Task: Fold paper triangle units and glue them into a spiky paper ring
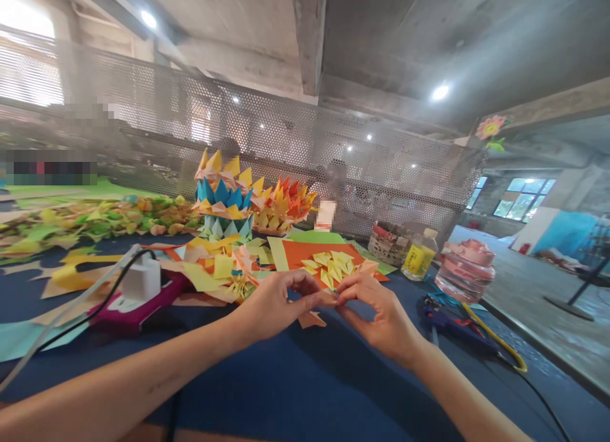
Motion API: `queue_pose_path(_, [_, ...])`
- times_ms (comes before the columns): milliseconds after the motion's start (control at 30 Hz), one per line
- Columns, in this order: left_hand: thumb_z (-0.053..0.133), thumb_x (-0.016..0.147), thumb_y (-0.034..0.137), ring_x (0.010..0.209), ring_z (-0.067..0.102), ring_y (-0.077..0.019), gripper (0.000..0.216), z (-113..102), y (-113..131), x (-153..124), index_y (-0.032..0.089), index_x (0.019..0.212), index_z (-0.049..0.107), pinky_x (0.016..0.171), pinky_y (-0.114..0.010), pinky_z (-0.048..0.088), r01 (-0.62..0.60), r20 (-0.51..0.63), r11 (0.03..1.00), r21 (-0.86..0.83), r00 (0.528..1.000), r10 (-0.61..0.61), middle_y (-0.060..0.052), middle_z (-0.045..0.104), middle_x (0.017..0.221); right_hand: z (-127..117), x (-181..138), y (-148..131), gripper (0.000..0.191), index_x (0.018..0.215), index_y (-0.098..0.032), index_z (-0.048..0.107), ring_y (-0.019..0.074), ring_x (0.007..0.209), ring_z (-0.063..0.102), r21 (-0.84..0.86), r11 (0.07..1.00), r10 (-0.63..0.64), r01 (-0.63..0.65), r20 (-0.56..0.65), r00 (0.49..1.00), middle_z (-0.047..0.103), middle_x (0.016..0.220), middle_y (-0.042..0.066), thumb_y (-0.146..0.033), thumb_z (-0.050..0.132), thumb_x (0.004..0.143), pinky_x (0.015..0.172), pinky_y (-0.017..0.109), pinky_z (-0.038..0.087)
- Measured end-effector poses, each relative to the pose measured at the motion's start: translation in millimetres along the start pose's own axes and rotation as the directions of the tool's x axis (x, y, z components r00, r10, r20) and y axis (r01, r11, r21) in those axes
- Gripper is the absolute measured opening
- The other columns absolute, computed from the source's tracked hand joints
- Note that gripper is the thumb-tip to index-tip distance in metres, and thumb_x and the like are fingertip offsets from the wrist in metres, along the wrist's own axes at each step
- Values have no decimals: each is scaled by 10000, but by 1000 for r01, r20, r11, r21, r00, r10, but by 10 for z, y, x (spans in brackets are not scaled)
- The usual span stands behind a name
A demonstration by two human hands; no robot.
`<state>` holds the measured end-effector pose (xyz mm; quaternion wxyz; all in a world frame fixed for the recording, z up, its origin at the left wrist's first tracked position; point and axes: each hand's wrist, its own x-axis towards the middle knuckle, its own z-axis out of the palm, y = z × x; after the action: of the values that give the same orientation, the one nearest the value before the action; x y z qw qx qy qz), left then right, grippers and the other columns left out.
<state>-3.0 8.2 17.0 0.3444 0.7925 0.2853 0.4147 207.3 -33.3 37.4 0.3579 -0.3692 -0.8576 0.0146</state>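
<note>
The left hand [274, 305] and the right hand [381, 318] meet fingertip to fingertip just above the table [295, 378]. Both are pinched shut on one small orange paper piece [312, 319]; a pointed corner of it hangs below the left thumb, close over the dark blue surface. How the piece is creased between the fingers is too small to tell.

Just behind the hands, a cluster of yellow folded units [328, 264] lies on an orange sheet [295, 251], with loose paper scraps to the left of it. Farther back stand a stacked blue and yellow paper model [222, 197] and an orange spiky model [286, 204]. A white charger [142, 278] sits on a magenta box [143, 305] at the left. A blue glue gun [448, 318] lies near the right wrist.

The paper is thin and the grip is narrow. An uneven pull could tear it or skew a fold, and a slip would drop it among scraps of similar colour. The right forearm could also brush the glue gun.
</note>
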Motion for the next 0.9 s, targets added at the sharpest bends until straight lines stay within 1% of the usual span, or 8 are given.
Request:
queue_pose_path(67, [607,787,234,746,615,-145,83,-1,-16,9,174,776,664,703,-241,454,8,-18,999,31,1000,-8,10,692,767,-6,-4,-32,53,885,-225,635,184,933,585,10,1000,4,-4,4,1000,608,996,57,-222,601,844,833,336,472])
queue_pose_path(200, [585,764,196,769,620,-162,81,4,-31,-2,182,750,664,709,-262,456,17,-62,996,84,998,-12,9,698,768,-38,-24,-48,339,1158,-229,517,206,981,555,128,979,155,-156,25,988,563,1137,93,-342,602,850,820,347,487])
queue_pose_path(300, [558,781,175,806,632,-169,97,6,-15,-25,187,777,654,694,-266,467,-61,-106,994,88,992,70,-5,701,825,-35,-31,-18,382,1220,-216,460,210,1048,533,257,929,253,-267,89,963,534,1200,111,-421,514,902,879,349,468])
queue_pose_path(433, [522,820,111,788,609,-152,142,-18,21,-42,175,715,593,770,-304,444,-315,-168,912,264,916,365,-12,673,801,16,-10,25,346,975,-199,566,173,842,552,255,878,398,-406,86,913,597,934,50,-514,435,920,742,292,469])
queue_pose_path(500, [517,841,104,776,582,-153,151,-38,35,-52,170,719,573,764,-317,422,-394,-171,827,402,855,490,-18,654,799,39,5,16,474,760,-183,590,152,699,516,225,858,441,-461,134,887,571,742,19,-572,373,920,659,273,435])
queue_pose_path(567, [510,862,103,762,555,-156,148,-55,46,-69,167,744,573,737,-317,404,-422,-144,744,517,814,562,-24,642,808,60,17,-23,571,654,-172,595,144,657,494,252,837,438,-486,226,870,561,671,15,-616,342,909,651,270,410])
queue_pose_path(667, [498,893,125,769,536,-167,161,-56,52,-100,161,755,573,734,-326,386,-472,-32,619,627,779,627,-31,635,815,106,26,-105,550,703,-167,611,145,696,503,367,791,395,-489,304,867,592,727,19,-642,396,876,676,264,399])
queue_pose_path(900, [479,925,160,793,527,-152,169,40,-23,-118,164,783,572,838,-325,379,-572,161,486,661,741,652,-20,622,823,187,36,-161,477,688,-183,505,121,643,446,435,759,423,-485,238,874,489,673,-22,-646,527,802,598,230,380])
